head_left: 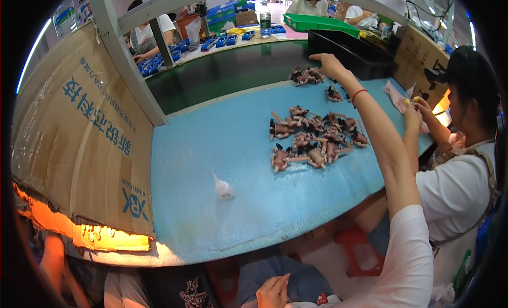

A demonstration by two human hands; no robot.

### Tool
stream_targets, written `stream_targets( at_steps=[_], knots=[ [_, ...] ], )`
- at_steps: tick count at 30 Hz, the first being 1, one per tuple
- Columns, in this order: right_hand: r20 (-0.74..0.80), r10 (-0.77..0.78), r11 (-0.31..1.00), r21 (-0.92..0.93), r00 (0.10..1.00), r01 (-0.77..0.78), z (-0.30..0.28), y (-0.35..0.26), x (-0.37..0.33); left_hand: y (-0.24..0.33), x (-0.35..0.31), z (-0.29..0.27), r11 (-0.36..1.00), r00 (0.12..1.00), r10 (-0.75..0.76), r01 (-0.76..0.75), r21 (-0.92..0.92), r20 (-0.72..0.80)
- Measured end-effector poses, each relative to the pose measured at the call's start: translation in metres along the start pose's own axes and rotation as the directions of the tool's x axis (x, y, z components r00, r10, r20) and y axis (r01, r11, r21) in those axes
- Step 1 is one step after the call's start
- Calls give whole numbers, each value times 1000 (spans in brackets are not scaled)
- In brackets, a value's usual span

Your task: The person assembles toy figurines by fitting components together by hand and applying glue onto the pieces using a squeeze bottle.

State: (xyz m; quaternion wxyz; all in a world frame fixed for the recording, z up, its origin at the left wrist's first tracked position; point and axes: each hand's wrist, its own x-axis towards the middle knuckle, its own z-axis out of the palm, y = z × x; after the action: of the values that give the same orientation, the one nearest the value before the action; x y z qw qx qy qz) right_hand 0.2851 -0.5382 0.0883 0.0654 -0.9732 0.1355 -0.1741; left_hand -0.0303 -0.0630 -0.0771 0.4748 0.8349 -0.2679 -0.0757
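My right arm, with a red string bracelet, stretches across the table. My right hand (332, 67) is open, fingers extended leftward above a far cluster of small doll-like figures (305, 76). Nothing shows in its fingers. A bigger group of brown and flesh-toned figures with black parts (316, 155) lies tumbled on the blue tabletop (201, 144), left of my forearm. My left hand (273, 292) stays low by my lap, fingers curled together; whether it holds anything is hidden. A small white squeeze bottle with a thin nozzle (224, 189) stands nearer me on the table.
A large cardboard sheet (79, 128) walls the left, beside a metal post (127, 59). Beyond the table runs a dark green belt (222, 70) with a black tray (349, 51). At right sits a co-worker (460, 165) handling small parts. A red stool (360, 255) stands below.
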Motion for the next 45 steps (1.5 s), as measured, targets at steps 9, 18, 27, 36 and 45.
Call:
stream_targets(
  at_steps=[9,18,27,36,45],
  knots=[
    [298,-168,945,-222,940,240,51,-12,22,-6,15,-1,988,987,-157,157,8,46],
    [60,-477,852,278,877,444,24,-27,-9,35,44,-21,923,943,330,-331,-195,-37],
    [14,-211,931,-301,977,205,52,-17,16,43,21,-13,910,914,405,-401,-109,14],
    [-143,-234,956,-211,962,201,80,-3,20,37,19,-17,944,942,320,-326,-45,-102],
    [98,60,601,791,993,-115,-3,-24,-6,33,6,-17,945,945,320,-324,-48,-74]
  ],
)
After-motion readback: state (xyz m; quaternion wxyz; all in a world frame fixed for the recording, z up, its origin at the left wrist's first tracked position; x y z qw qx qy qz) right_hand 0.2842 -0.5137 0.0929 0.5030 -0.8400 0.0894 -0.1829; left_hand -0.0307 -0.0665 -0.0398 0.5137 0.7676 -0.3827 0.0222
